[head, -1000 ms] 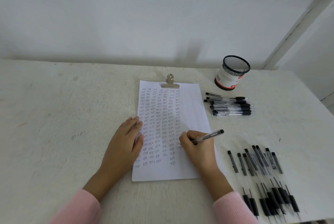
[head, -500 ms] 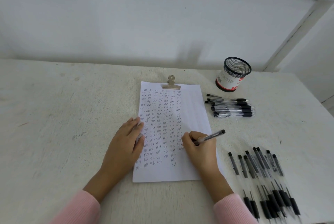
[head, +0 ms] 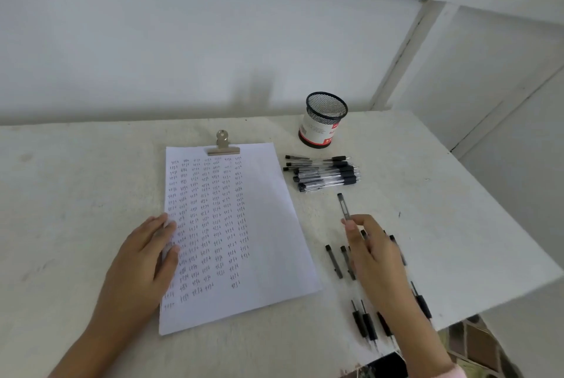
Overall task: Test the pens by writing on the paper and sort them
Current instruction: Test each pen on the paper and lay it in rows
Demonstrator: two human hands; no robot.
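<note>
A white sheet of paper (head: 262,225), covered in columns of small written marks, lies mid-table under a metal clip (head: 223,145). My left hand (head: 143,258) rests flat on the paper's left edge. My right hand (head: 374,252) is off the paper to the right and pinches a black pen (head: 343,205) that points away from me. A neat pile of pens (head: 325,174) lies right of the paper's top. Beneath and around my right hand several more pens (head: 363,321) lie loose on the table.
A black mesh pen cup (head: 323,119) with a red and white label stands at the back right. The white table's right edge (head: 503,216) runs diagonally close to the loose pens; tiled floor shows below it. A wall rises behind the table.
My right hand lifted the pen off the paper and moved right, over the loose pens. The left hand stayed on the paper. The camera view shifted, so the scene sits lower.
</note>
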